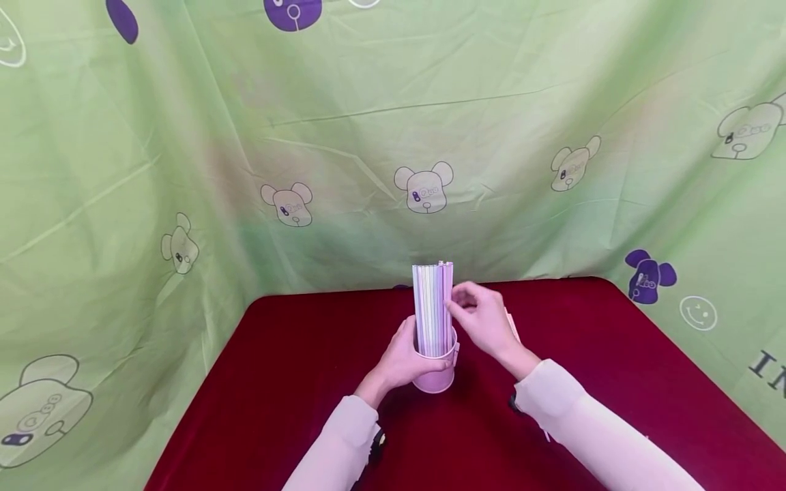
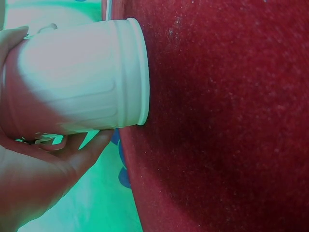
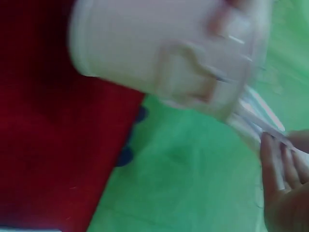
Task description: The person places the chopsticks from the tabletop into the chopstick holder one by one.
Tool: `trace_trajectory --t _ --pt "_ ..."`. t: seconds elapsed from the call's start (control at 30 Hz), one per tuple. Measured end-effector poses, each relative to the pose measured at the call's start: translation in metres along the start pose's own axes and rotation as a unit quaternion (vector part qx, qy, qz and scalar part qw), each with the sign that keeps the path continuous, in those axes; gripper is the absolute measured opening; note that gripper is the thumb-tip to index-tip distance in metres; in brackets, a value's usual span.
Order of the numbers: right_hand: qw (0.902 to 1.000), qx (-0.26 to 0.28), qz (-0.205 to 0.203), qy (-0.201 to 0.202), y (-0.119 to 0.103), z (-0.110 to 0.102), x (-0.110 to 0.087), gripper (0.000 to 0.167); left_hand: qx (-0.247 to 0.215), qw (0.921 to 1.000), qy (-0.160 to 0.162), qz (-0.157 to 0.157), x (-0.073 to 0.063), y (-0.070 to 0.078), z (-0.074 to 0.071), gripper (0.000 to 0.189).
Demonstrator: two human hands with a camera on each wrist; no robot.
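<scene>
A small pale pink bucket (image 1: 434, 383) stands upright on the red-covered table, with a bundle of long, thin pastel straws (image 1: 432, 307) rising out of it. My left hand (image 1: 402, 361) grips the bucket round its side near the rim. In the left wrist view the bucket (image 2: 72, 79) shows its ribbed wall and a small side handle (image 2: 54, 143) by the fingers. My right hand (image 1: 485, 317) pinches at the purple straws on the bundle's right side. Blurred in the right wrist view, its fingers (image 3: 273, 162) lie against the straws just beyond the bucket's rim.
Dark red cloth (image 1: 295, 382) covers the table. Behind the right wrist, a pale pink flat object (image 1: 512, 326) is mostly hidden on the table. Green curtains (image 1: 344, 136) with bear prints hang close around the back and sides.
</scene>
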State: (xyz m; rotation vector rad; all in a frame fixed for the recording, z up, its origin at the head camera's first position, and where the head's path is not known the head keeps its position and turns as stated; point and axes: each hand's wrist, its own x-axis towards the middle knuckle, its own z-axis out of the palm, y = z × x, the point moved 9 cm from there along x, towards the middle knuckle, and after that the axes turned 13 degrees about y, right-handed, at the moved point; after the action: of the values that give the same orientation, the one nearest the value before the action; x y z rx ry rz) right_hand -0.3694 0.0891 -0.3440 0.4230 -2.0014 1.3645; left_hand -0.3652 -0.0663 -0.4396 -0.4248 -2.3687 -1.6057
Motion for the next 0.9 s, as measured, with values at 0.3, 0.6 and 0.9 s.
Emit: trace_trajectory --t 0.3,0.6,0.9 --pt "0.9936 -0.097 -0.009 -0.057 0.017 0.004 -0.013 0.008 0.009 1.0 -0.001 0.002 0.0 0.001 0.0 0.093" --pt "0.9878 -0.147 0.014 -0.048 0.035 -0.027 0.005 0.015 0.011 0.9999 -0.002 0.0 0.002 0.003 -0.001 0.092" --pt "0.9668 -0.211 0.062 -0.13 0.107 -0.06 -0.011 0.018 0.013 0.9999 -0.001 -0.009 0.0 -0.001 0.0 0.093"
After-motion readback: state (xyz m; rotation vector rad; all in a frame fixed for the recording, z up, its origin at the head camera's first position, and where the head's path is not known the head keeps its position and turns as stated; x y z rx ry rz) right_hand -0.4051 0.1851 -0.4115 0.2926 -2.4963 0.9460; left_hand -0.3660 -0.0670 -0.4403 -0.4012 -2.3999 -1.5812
